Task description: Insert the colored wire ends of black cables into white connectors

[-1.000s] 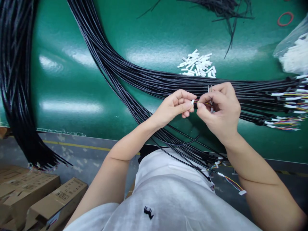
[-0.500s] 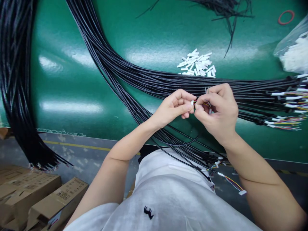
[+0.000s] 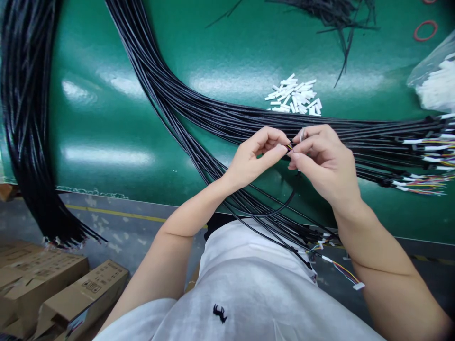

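Observation:
My left hand (image 3: 258, 154) pinches thin coloured wires (image 3: 289, 148) between thumb and forefinger, above the green table. The white connector on their end is hidden in its fingers. Fingertip to fingertip with it, my right hand (image 3: 325, 163) is closed on the same wires, and a short pale loop (image 3: 302, 135) shows by its forefinger. A dark cable (image 3: 289, 201) curves up from below toward the right hand. Under and behind both hands runs a thick bundle of black cables (image 3: 213, 111). Beyond them lies a pile of small white tubular pieces (image 3: 296, 94).
At the right, cable ends with coloured wires (image 3: 426, 182) lie beside a clear bag of white parts (image 3: 439, 83). Thin black strips (image 3: 330, 14) and a red ring (image 3: 425, 30) lie farther back. Another cable bundle (image 3: 26, 118) hangs over the left edge, above cardboard boxes (image 3: 85, 293).
The white connector at my left fingertips has gone out of sight. My right fingers have shifted and spread slightly, with the thumb lower. The view has moved a little.

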The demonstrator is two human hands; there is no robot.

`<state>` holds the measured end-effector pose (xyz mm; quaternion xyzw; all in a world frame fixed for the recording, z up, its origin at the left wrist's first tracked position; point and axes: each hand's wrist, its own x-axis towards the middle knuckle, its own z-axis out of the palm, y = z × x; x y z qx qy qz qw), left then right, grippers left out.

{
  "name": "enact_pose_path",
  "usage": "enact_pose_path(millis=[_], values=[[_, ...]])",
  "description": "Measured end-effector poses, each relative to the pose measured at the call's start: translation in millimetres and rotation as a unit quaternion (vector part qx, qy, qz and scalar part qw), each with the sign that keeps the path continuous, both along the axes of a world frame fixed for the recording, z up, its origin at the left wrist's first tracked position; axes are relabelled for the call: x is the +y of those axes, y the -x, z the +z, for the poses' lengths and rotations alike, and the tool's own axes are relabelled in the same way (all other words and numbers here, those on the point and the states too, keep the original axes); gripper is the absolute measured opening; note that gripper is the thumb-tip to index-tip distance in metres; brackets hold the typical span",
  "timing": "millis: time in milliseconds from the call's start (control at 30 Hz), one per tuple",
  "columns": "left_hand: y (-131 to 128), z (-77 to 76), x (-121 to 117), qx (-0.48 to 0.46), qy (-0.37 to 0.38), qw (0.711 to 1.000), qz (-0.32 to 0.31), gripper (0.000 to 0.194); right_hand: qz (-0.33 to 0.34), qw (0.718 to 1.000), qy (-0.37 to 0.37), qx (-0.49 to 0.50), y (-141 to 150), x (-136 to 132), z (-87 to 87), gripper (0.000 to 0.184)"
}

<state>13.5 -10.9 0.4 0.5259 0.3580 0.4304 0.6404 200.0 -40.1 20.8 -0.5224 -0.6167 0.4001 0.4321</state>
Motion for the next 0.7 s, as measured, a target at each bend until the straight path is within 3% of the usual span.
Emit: enact_pose_path(millis=[167,367,700], values=[[-1.0,-1.6,-4.1,0.05,-0.069,0.996,0.012,0.037,-0.001,0.998,-0.04,-0.057,2.7,-1.6,2.0,0.009],[0.3,-4.4,-3.8,0.051,-0.082,0.995,0.004,0.03,-0.007,0.994,-0.072,-0.078,4.4,-2.8,-0.4,0.01],[0.1,-4.8,-2.9,0.024,-0.021,0.999,-0.002,0.037,-0.022,0.992,-0.086,-0.088,4.8,-2.4,-0.2,0.008]])
